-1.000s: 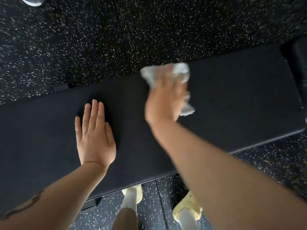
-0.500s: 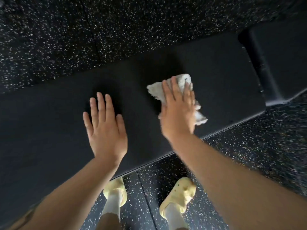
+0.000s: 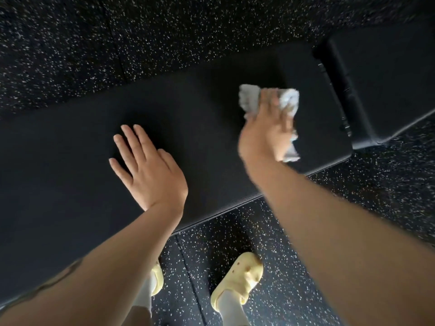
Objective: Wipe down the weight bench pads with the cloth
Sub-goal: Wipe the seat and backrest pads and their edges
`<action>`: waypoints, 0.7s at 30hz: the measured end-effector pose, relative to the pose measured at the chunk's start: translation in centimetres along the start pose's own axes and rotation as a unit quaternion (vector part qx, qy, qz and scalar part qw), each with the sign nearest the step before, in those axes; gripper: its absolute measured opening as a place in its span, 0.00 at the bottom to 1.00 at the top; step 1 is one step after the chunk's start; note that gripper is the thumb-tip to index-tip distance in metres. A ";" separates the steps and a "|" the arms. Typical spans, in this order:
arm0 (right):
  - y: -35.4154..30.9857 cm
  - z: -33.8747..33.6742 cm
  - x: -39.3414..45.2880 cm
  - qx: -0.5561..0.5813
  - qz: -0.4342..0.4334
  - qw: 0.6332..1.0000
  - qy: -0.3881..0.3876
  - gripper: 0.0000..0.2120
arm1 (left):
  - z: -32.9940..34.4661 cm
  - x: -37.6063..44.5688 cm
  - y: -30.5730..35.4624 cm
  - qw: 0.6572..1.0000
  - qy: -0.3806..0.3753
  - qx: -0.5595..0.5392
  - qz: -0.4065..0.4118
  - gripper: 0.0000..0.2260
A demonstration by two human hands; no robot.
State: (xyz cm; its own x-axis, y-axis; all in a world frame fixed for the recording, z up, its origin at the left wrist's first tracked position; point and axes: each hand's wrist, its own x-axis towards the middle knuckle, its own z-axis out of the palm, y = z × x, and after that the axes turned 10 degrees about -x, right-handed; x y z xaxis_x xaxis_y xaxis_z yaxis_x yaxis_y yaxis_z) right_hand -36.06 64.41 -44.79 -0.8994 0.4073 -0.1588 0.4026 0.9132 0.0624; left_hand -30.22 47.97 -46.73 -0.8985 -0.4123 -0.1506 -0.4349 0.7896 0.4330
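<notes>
Head view: crumpled white cloth bunched under right hand fingers on black pad.

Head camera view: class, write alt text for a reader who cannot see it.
The right hand presses a crumpled white cloth onto a long black bench pad, while the left hand rests flat on it. Below are yellow clogs on speckled black flooring.

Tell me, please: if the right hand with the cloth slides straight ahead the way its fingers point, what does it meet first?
The right hand presses the cloth on the long bench pad. Straight ahead it seems only to cross more pad, then reach the pad's far edge and the speckled floor beyond.
</notes>
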 end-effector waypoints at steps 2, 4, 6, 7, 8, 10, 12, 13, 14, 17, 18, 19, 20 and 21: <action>-2.1 1.4 -5.1 0.012 -0.095 0.994 0.046 0.27 | 0.0 -0.1 -0.1 1.000 0.003 0.004 -0.003 0.25; -0.9 2.2 -10.3 0.014 -0.283 0.958 0.045 0.28 | 0.0 -0.1 -0.1 1.000 0.006 0.011 0.002 0.26; 2.8 2.3 -11.4 0.014 -0.443 0.897 0.010 0.31 | 0.1 -0.2 0.0 1.000 0.011 0.014 0.004 0.25; 4.7 1.9 -9.8 -0.005 -0.491 0.871 -0.007 0.35 | 0.1 -0.2 0.0 1.000 0.015 0.015 0.002 0.25; 6.0 1.5 -7.8 -0.047 -0.491 0.870 -0.018 0.38 | 0.1 -0.2 0.1 1.000 0.017 0.017 -0.001 0.25; 6.5 0.6 -2.7 -0.088 -0.370 0.925 -0.005 0.38 | 0.3 -0.2 0.1 1.000 0.014 0.020 0.001 0.25; 4.4 -0.2 1.4 -0.076 -0.208 0.975 0.024 0.31 | 0.3 -0.2 0.1 1.000 0.004 0.019 0.022 0.25; 2.5 -0.4 2.4 -0.040 -0.136 0.990 0.008 0.28 | 0.4 -0.2 0.2 0.999 -0.004 0.019 0.037 0.25; 0.5 -0.2 2.3 -0.002 -0.087 0.996 0.001 0.27 | 0.4 -0.2 0.1 0.998 -0.009 0.022 0.052 0.25; -2.8 1.1 -2.6 0.011 -0.176 0.984 0.008 0.29 | 0.5 0.0 0.0 0.996 -0.016 0.040 0.075 0.25; -2.1 1.5 -5.3 -0.015 -0.274 0.961 0.013 0.31 | 0.5 0.0 0.0 0.996 -0.017 0.043 0.075 0.26; -0.6 1.7 -7.7 -0.036 -0.363 0.931 0.004 0.32 | 0.5 0.0 0.0 0.996 -0.019 0.043 0.073 0.26; 1.6 1.9 -9.3 -0.040 -0.424 0.905 -0.007 0.31 | 0.4 0.0 0.0 0.997 -0.020 0.041 0.070 0.26; 3.9 1.9 -9.5 -0.037 -0.471 0.881 -0.015 0.31 | 0.4 0.0 0.0 0.997 -0.018 0.038 0.066 0.26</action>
State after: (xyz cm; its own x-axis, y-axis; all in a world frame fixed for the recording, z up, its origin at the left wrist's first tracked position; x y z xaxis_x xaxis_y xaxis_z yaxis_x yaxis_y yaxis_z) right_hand -25.60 64.09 -44.96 -0.8233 -0.5310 -0.2004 -0.5331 0.8447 -0.0478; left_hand -30.24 48.18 -47.10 -0.9495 -0.2863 -0.1287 -0.3139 0.8686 0.3833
